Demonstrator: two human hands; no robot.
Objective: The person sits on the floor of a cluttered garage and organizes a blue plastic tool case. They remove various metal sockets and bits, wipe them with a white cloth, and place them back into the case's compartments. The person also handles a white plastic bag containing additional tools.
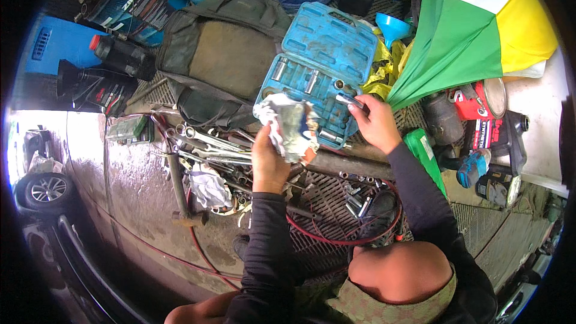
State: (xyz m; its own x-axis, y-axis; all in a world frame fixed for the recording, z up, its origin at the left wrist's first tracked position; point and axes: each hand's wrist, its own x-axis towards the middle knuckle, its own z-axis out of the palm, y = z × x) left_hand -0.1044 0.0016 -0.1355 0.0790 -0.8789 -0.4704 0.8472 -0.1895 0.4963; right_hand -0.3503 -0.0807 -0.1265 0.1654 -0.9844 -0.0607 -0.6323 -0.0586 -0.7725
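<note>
My left hand [269, 162] holds a crumpled, stained white cloth [294, 130] over the near left part of an open blue plastic socket case [330, 38]. Between the thumb and fingers of my right hand [373, 119] is a chrome socket [348, 101], held above the case's right side. Several long sockets lie in the case's recesses, one of them a deep socket [311, 81] near the middle. The cloth hides part of the tray. Combination wrenches [216, 144] are heaped to the left of my left hand, and loose sockets [355, 202] lie on the grating near my shoe.
A black tool bag [234, 58] stands left of the case. A hammer [180, 189] and a red hose [315, 237] lie nearer me. At right are a green, yellow and white umbrella [472, 36], a blue funnel [392, 27], a green bottle [423, 153] and a red can [479, 99].
</note>
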